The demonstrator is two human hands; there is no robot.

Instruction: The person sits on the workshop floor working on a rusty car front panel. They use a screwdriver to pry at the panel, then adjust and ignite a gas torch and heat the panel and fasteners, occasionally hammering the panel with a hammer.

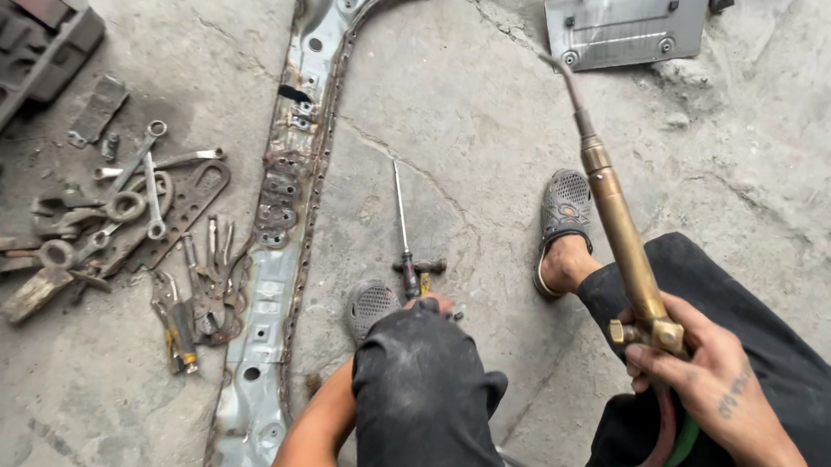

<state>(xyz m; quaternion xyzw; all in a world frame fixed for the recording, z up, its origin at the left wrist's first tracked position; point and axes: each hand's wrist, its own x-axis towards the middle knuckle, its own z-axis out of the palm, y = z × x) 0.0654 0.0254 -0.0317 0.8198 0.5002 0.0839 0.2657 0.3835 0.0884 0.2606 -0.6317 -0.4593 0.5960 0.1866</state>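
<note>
Right hand (pixel 710 380) gripping brass torch (pixel 623 230), left hand (pixel 435 304) hidden behind knee, grip unclear, bare concrete floor (pixel 484 120) ahead

We see a dull brass torch (pixel 623 235) with rubber hoses (pixel 660 450). At nine o'clock lies a rusty, pitted steel panel (pixel 284 203) on rough, cracked concrete floor (pixel 464 119).

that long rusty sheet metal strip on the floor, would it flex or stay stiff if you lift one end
The long metal strip looks thin and pressed, so it would probably sag and twist when lifted by one end. Its rusted, perforated middle may bend first. The edges look ragged, likely sharp on a bare hand. It should slide and scrape on the concrete floor rather than roll.
</note>
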